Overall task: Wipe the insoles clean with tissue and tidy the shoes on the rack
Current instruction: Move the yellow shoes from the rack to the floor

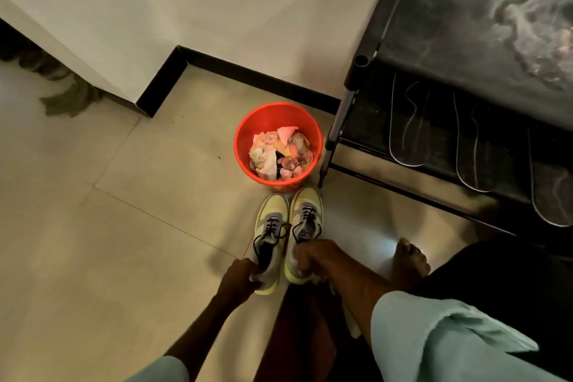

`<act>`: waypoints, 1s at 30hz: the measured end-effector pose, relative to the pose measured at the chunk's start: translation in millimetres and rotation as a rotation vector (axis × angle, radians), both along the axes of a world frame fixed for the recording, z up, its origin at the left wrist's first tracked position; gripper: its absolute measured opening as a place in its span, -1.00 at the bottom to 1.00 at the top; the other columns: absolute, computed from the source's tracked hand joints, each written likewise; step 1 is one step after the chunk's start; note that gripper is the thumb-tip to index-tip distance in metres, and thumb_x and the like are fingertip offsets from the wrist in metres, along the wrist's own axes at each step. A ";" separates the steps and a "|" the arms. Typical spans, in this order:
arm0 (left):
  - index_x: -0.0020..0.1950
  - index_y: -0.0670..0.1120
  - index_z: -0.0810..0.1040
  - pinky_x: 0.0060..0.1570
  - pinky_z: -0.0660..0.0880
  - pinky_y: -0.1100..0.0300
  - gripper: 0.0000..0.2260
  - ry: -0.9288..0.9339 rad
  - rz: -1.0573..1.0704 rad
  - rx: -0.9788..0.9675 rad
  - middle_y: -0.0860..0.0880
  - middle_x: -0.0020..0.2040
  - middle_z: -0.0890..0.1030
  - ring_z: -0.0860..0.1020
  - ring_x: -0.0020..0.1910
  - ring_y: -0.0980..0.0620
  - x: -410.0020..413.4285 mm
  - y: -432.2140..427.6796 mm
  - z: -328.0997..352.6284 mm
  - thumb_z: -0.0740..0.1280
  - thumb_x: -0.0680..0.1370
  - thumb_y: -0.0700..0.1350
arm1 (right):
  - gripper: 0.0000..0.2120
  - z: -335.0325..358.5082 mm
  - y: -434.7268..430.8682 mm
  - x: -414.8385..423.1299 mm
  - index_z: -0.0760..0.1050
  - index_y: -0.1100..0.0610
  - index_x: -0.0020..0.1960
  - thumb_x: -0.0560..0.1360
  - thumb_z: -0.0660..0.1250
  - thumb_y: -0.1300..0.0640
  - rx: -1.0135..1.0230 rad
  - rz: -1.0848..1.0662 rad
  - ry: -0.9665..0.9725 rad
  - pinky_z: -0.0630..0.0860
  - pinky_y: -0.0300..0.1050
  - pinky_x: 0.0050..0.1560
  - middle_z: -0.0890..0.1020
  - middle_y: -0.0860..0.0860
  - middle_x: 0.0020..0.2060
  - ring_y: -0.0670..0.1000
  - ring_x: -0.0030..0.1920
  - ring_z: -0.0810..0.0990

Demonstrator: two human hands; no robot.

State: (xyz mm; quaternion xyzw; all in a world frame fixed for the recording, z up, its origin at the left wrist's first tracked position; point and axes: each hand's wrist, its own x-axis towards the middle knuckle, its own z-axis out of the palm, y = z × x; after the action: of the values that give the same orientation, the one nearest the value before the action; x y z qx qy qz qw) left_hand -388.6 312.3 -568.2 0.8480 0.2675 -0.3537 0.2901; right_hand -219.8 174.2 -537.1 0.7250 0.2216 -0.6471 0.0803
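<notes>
A: Hands?
B: Left hand at the heel of the left shoe, fingers curled round its back edge. Right hand at the heel of the right shoe, fingers hooked over the collar, gripping.

A: Where do the shoes sit?
B: Side by side, touching, over the tiled floor in front of the person, toes pointing at a red bucket. (Soles resting or just lifted: cannot tell.) Yellow and grey, black laces.

A: Bucket contents?
B: Crumpled tissue, white and pinkish, covering the bottom. The bucket stands just beside the rack's near left leg.

A: The rack?
B: Black rack, right of view. Top shelf smeared with grey dust. On the shelf below, three dark insoles with pale edges lie flat, side by side, rounded ends toward the person.

A: Anything else?
B: A bare foot on the floor between shoes and rack. Pale green sleeve on the right arm. A mop head far left, by the wall corner.
</notes>
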 end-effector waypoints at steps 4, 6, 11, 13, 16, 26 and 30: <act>0.34 -0.07 0.52 0.11 0.46 0.12 -0.58 0.093 -0.038 0.060 -0.10 0.28 0.52 0.51 0.24 -0.09 -6.1 0.2 -15.9 0.47 0.51 -0.03 | -0.37 -15.5 2.5 -3.3 0.15 0.18 0.62 0.63 0.32 0.14 0.045 0.020 0.059 0.41 0.06 0.38 0.25 0.18 0.57 0.24 0.47 0.39; 0.38 -0.09 0.48 0.11 0.45 0.14 -0.57 0.125 -0.073 0.078 -0.12 0.31 0.49 0.50 0.26 -0.09 -4.4 -0.8 -23.8 0.44 0.53 -0.06 | -0.28 -20.9 2.2 -7.8 0.09 0.15 0.64 0.60 0.37 0.11 0.048 0.072 0.056 0.43 0.07 0.36 0.18 0.17 0.60 0.24 0.47 0.39; 0.43 -0.22 0.41 0.10 0.46 0.16 -0.56 0.180 -0.138 0.073 -0.22 0.30 0.49 0.51 0.26 -0.16 4.4 -11.3 -39.4 0.33 0.54 -0.26 | -0.24 -32.7 -0.8 -11.4 0.10 0.16 0.64 0.58 0.40 0.06 0.065 0.137 0.074 0.42 0.09 0.40 0.15 0.18 0.61 0.25 0.50 0.34; 0.44 -0.25 0.39 0.13 0.45 0.17 -0.52 0.196 -0.143 0.042 -0.22 0.26 0.55 0.52 0.23 -0.17 8.4 -14.7 -44.1 0.36 0.52 -0.26 | -0.25 -30.9 -3.1 -9.0 0.15 0.12 0.63 0.56 0.42 0.03 0.084 0.178 0.071 0.37 0.12 0.45 0.21 0.15 0.60 0.24 0.51 0.33; 0.43 -0.29 0.37 0.12 0.51 0.11 -0.50 0.226 -0.147 0.021 -0.23 0.27 0.53 0.52 0.24 -0.20 15.1 -17.8 -39.3 0.39 0.52 -0.22 | -0.30 -24.8 -4.4 -4.0 0.16 0.05 0.63 0.58 0.38 0.05 0.091 0.185 0.064 0.36 0.13 0.45 0.25 0.13 0.58 0.23 0.50 0.34; 0.35 -0.11 0.48 0.06 0.54 0.02 -0.64 0.119 0.045 0.100 -0.16 0.23 0.58 0.60 0.18 -0.17 31.2 -20.5 -3.9 0.30 0.62 0.03 | -0.48 -8.2 -0.3 11.3 0.39 0.12 0.47 0.54 0.40 0.12 0.231 0.083 -0.009 0.55 0.03 0.15 0.44 0.15 0.46 0.18 0.28 0.52; 0.20 -0.07 0.60 0.11 0.56 0.00 -0.74 -0.091 0.194 0.185 -0.07 0.19 0.59 0.61 0.17 -0.17 52.4 -17.4 36.0 0.36 0.55 -0.03 | -0.64 18.4 5.0 25.5 0.55 0.27 0.32 0.54 0.36 0.22 0.292 -0.104 -0.102 0.57 -0.01 0.17 0.58 0.20 0.31 0.21 0.23 0.58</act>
State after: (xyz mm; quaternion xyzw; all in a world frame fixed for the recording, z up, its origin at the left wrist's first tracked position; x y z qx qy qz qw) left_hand -336.3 294.8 -532.2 0.8564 0.3664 -0.2591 0.2555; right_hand -194.3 179.2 -518.6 0.7714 0.2711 -0.5737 -0.0485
